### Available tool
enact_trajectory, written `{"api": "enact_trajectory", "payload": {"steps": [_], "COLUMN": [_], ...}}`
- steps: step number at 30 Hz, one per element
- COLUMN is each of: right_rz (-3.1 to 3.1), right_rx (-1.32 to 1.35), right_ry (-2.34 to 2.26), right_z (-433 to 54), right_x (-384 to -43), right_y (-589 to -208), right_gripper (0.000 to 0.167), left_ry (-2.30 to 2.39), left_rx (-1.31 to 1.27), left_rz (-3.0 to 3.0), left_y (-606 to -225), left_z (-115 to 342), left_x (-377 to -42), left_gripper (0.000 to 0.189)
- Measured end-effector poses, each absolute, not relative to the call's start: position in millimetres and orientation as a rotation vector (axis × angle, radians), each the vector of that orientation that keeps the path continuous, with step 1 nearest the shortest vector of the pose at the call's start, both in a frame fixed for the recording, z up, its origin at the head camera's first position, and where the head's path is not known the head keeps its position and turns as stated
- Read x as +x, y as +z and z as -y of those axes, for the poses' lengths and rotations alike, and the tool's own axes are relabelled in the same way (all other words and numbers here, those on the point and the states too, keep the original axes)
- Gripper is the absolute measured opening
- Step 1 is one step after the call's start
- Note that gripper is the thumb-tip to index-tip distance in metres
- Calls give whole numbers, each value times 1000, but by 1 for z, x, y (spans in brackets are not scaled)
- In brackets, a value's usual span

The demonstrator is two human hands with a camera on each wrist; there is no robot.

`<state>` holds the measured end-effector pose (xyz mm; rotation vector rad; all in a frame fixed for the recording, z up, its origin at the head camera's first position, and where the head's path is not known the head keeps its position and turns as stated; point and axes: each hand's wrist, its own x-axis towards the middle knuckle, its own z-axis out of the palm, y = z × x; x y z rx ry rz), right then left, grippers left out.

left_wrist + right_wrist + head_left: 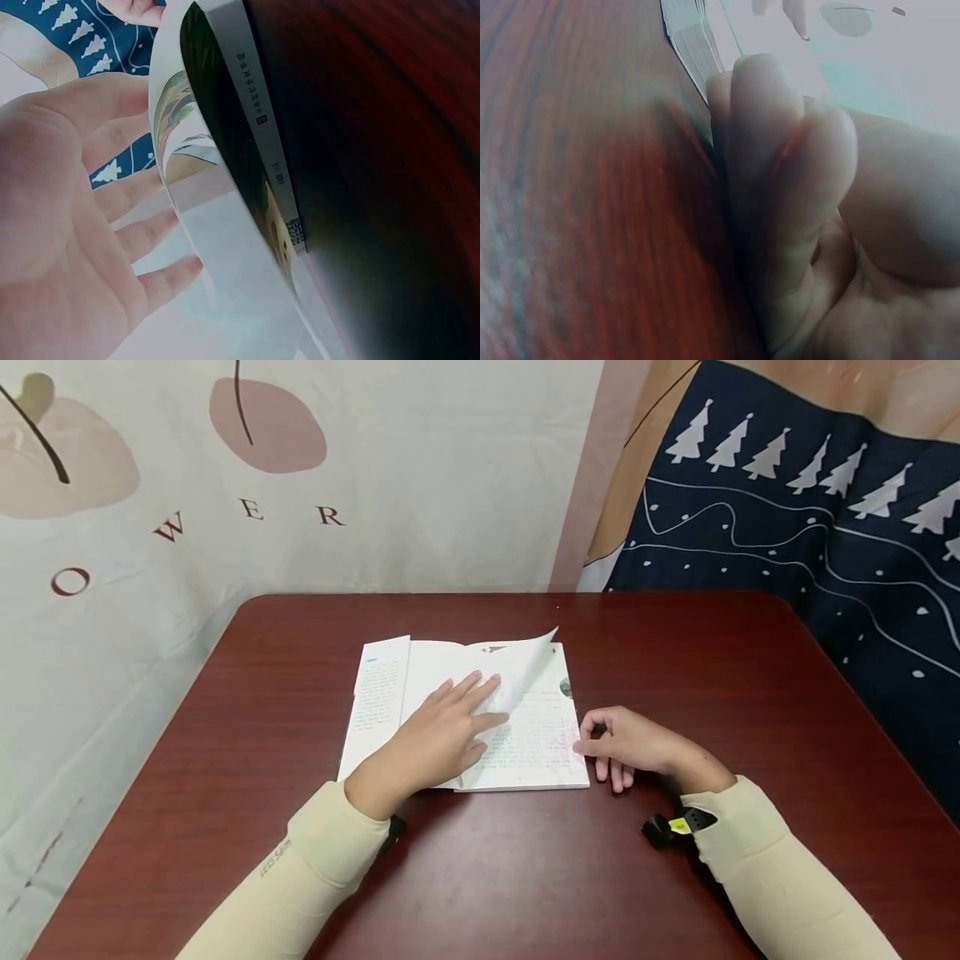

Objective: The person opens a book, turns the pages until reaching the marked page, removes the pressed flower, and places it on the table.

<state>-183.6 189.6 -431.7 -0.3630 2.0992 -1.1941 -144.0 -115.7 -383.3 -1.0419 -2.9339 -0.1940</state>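
Note:
An open paperback book (536, 752) lies on the table, its cover flap (378, 685) spread out at the left. My left hand (442, 731) rests across the middle with fingers spread, against a white page (527, 672) whose far right corner curls upward. Printed text shows on the page beneath. At the book's right edge, the thumb and index finger of my right hand (637, 739) pinch the margin; the other fingers bend down beside it. The left wrist view shows the book's spine (259, 120) beyond my palm. In the right wrist view, bent fingers (769, 127) hide the pinched spot.
The dark red wooden table (675, 643) extends around the book on all sides. Behind it hang a pale printed cloth (450, 468) and a navy cloth with white trees (765, 518). A black strapped device (660, 831) sits at my right wrist.

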Motion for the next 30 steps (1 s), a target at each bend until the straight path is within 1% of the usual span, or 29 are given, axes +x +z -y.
{"api": "enact_trajectory", "payload": {"steps": [12,23,30], "right_rz": [-2107,-2112,-2099], "right_rx": [-359,-349,-357], "right_ry": [-1183,-1186,-1190], "right_z": [-188,-191,-192], "right_x": [-188,-186,-186], "right_y": [-430,-430,-432], "right_gripper": [24,23,25], "left_ry": [-162,-132,-92], "left_rx": [-936,-864,-810], "left_rz": [2980,3007,3034], "left_y": [-384,-385,-385], "left_z": [118,116,114], "left_x": [-143,-142,-141], "left_gripper": [54,57,59]}}
